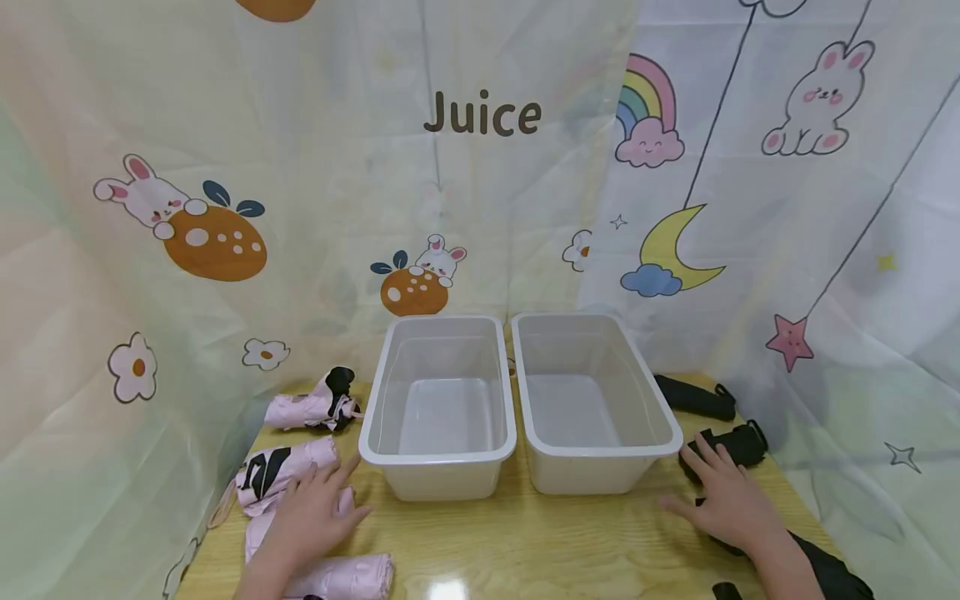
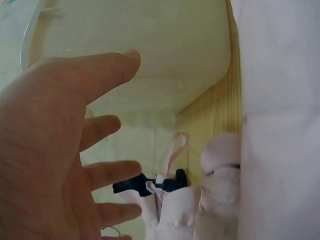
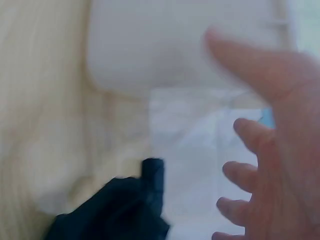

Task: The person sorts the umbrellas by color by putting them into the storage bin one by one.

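Person's body: left hand and right hand, both bare. Directly behind the hands, wrists bare as well, running into a bare left forearm and a bare right forearm, each cut off by the lower edge of the head view. Fingers slim, tips rounded. Left thumb smooth, thicker toward its base, nail just showing at the tip. Right thumb blurred; nail detail there cannot be read.
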Motion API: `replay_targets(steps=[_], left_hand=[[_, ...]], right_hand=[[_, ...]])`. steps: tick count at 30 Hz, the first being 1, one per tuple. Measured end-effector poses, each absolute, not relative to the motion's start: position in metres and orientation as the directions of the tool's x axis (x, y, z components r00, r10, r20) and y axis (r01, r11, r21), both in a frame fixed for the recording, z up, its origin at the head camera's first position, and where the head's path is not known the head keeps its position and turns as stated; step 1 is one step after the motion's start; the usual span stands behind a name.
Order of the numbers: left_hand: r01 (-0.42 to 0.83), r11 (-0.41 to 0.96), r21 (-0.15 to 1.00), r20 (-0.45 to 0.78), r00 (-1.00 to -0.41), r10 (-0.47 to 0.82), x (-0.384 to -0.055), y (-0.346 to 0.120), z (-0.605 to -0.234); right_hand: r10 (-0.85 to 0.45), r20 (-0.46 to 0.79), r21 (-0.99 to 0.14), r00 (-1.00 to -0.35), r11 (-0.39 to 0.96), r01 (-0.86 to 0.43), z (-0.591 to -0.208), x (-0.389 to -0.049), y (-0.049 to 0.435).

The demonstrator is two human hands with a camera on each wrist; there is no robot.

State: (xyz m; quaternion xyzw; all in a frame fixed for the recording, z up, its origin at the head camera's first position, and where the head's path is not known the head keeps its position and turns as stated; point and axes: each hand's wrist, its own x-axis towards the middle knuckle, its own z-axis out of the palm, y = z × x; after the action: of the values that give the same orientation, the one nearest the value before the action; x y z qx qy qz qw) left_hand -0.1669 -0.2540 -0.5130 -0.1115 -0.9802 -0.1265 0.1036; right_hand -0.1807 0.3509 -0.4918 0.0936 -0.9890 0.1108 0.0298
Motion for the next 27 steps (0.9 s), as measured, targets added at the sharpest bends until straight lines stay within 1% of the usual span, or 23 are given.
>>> replay_targets(steps=[3, 5, 9, 12, 18, 21, 24, 27], left_hand=[[0.314, 0.920, 0.235, 0.265, -0.931, 0.250, -0.163, -0.261, -0.511], [0.336, 0.907, 0.254, 0.267, -0.926, 0.268, -0.160, -0.266, -0.509], [0.316, 0.891, 0.327, 0.214, -0.943, 0.256, -0.155, -0.273, -0.505], [0.308, 0.879, 0.364, 0.167, -0.950, 0.264, -0.151, -0.277, -0.503], [0.392, 0.859, 0.330, 0.118, -0.920, 0.375, -0.135, -0.286, -0.503], [0.395, 0.856, 0.335, 0.040, -0.913, 0.405, -0.130, -0.289, -0.504], [0.410, 0.853, 0.324, -0.005, -0.901, 0.435, -0.128, -0.290, -0.506], [0.452, 0.840, 0.300, 0.007, -0.881, 0.472, -0.128, -0.290, -0.510]], right_hand=[[-0.211, 0.091, -0.252, -0.973, 0.941, -0.228, -0.482, -0.180, 0.351], [-0.226, 0.093, -0.279, -0.970, 0.929, -0.244, -0.474, -0.180, 0.352], [-0.239, 0.095, -0.353, -0.966, 0.899, -0.258, -0.456, -0.179, 0.352], [-0.242, 0.129, -0.402, -0.962, 0.874, -0.274, -0.443, -0.180, 0.351], [-0.197, 0.226, -0.481, -0.954, 0.829, -0.285, -0.427, -0.193, 0.346], [-0.168, 0.252, -0.545, -0.953, 0.789, -0.283, -0.426, -0.201, 0.343], [-0.147, 0.234, -0.589, -0.961, 0.765, -0.260, -0.427, -0.211, 0.341], [-0.132, 0.186, -0.626, -0.974, 0.748, -0.221, -0.429, -0.222, 0.342]])
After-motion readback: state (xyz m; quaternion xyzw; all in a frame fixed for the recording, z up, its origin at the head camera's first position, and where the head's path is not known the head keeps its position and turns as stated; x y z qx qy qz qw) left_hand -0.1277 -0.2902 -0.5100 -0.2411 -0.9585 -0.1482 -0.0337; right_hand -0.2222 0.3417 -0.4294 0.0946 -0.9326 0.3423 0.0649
